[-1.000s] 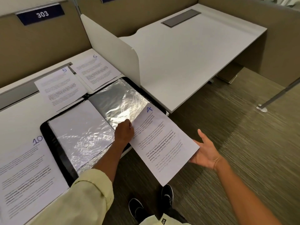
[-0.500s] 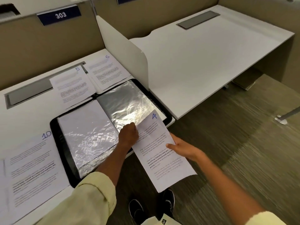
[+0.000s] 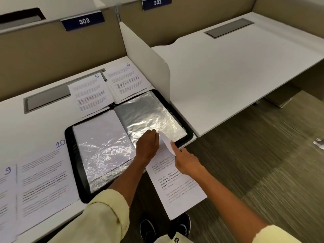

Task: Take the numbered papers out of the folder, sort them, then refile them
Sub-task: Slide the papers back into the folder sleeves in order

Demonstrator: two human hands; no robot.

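Two hands work at the open folder point(image 3: 77, 155) in the head view, the only view there is. It lies flat on the desk point(image 3: 35, 123), with shiny plastic sleeves showing on both sides.

Left hand point(image 3: 148, 146) is at the near edge of the right-hand sleeve point(image 3: 154, 116). Its fingers curl around the top edge of a sheet of paper point(image 3: 175, 190). Right hand point(image 3: 185, 160) presses on the same sheet with one finger point(image 3: 172, 145) pointing toward 11 o'clock, the others curled loosely. The top corner of the sheet is bent over, so its number is hidden now.

One second ago the right hand was wide open and away at 3 o'clock, and the sheet showed a 4. Half a second ago that hand came onto the sheet. Now the sheet's top is at the mouth of the sleeve. I think the sheet is being slid in or out there; I cannot tell which.

Other sheets wait on the desk: sheet 5 point(image 3: 89, 92) and sheet 6 point(image 3: 126, 79) at 12 o'clock from the folder, sheet 10 point(image 3: 45, 179) and sheet 9 point(image 3: 7, 199) at 9 o'clock. So much sorting and filing is left.
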